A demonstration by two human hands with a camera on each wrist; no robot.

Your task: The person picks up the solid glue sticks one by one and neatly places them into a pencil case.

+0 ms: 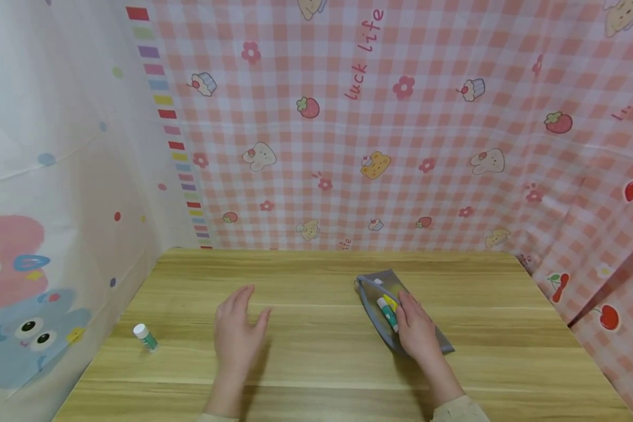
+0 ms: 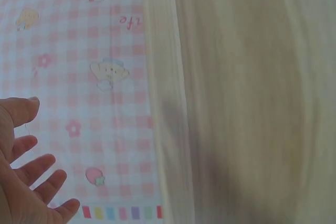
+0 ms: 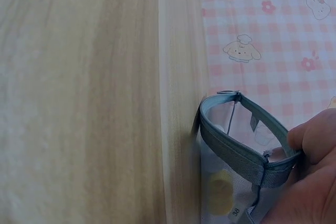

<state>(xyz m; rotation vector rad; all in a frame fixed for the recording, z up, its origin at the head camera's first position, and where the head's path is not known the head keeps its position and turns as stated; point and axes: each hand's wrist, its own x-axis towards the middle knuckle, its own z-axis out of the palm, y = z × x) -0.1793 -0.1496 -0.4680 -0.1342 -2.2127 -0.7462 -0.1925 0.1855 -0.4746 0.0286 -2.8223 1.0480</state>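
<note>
My right hand (image 1: 418, 327) grips a grey zip pouch (image 1: 369, 302) by its rim, right of the table's middle. In the right wrist view, the pouch (image 3: 231, 150) gapes open, with the thumb and fingers (image 3: 315, 135) at one end of its edge. Through its sheer side show a glue stick (image 1: 387, 315) with a white cap and green label, and something yellow (image 1: 390, 302). My left hand (image 1: 237, 331) is held over the table with fingers spread, holding nothing. A second green-and-white glue stick (image 1: 146, 338) stands to its left.
The wood-grain table (image 1: 306, 375) ends at the back against a pink checked cloth (image 1: 316, 146). A white cloth (image 1: 74, 176) with cartoon figures hangs along the left side. More checked cloth borders the right edge.
</note>
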